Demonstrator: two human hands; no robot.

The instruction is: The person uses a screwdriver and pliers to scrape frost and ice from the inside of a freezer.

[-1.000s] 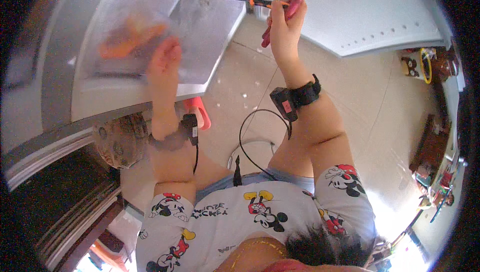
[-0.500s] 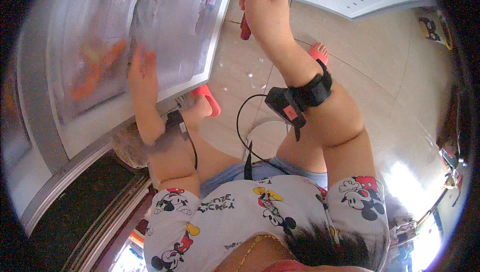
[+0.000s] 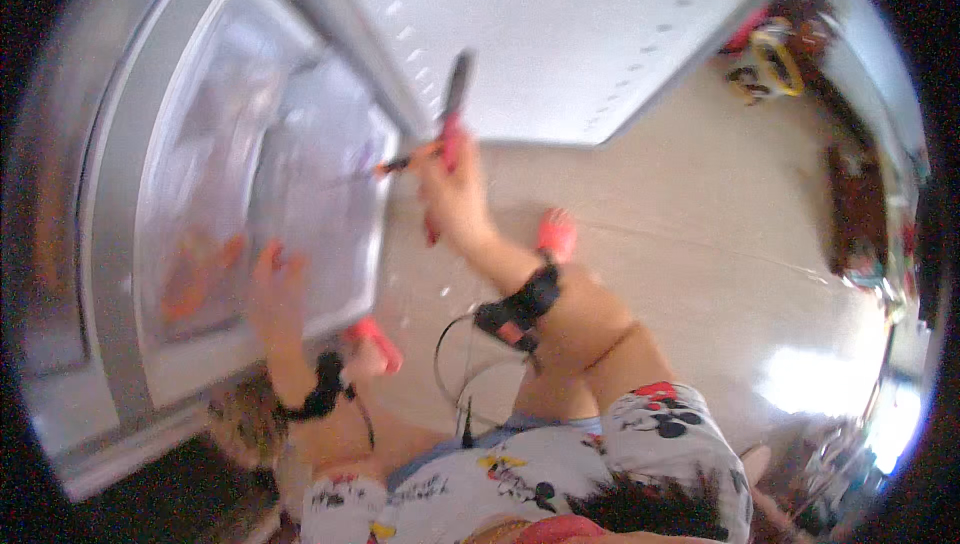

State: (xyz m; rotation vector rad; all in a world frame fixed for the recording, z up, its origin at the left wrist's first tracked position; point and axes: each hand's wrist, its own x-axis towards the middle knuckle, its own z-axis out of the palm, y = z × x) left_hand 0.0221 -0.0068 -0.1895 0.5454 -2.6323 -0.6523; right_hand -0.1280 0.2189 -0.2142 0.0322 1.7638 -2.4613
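Held in my right hand (image 3: 457, 192) are a screwdriver (image 3: 408, 159) with an orange and black handle and a red-handled tool (image 3: 455, 109). The screwdriver's thin shaft points left across the open, frosted compartment (image 3: 375, 274). A dark, blade-like end of the red-handled tool sticks upward, and its exact kind is too blurred to tell. My left hand (image 3: 276, 289) reaches into the frosted space, its blurred fingers stretched out and apart, with no object visible in them. Beside those fingers, to the left, lies an orange item (image 3: 195, 279) on the frosty surface.
A large white door panel (image 3: 540, 44) with rows of slots stands swung out at the far side. My feet in red slippers (image 3: 375, 339) are on the tiled floor (image 3: 690, 274). Assorted objects and a yellow ring-shaped item (image 3: 778, 62) lie along the right side.
The view has tilted so that more of the white door shows and everything sits lower. My right hand has come slightly nearer with both tools; my left hand stays by the orange item.
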